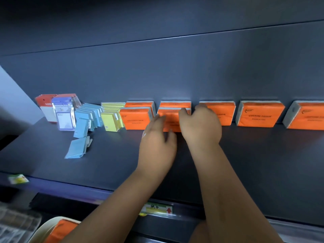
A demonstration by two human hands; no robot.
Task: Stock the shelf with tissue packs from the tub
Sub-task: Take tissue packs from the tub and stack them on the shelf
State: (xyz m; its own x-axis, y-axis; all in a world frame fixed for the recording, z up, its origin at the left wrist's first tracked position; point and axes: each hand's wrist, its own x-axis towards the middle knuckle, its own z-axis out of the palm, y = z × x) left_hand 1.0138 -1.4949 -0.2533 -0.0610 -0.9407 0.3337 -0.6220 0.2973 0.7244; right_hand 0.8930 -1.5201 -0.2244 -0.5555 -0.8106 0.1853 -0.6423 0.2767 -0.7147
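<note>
Orange tissue packs stand in a row along the back of the dark shelf (245, 155). My left hand (157, 139) and my right hand (201, 125) both grip one orange tissue pack (171, 118), which stands in front of another pack (175, 104). To its left is a two-deep pair of packs (135, 118). To the right stand a pack partly hidden by my right hand (225, 114), a pack labelled COTTON TISSUE (259, 114) and one cut off by the frame edge (308, 116). The pale tub (43, 228) at bottom left holds an orange pack (61, 228).
Left of the tissue packs stand yellow card packs (111, 118), blue card packs (91, 116) and red and white blister packs (57, 109). One blue pack (77, 148) lies fallen forward on the shelf. A yellow price label (157, 208) sits on the shelf's front edge.
</note>
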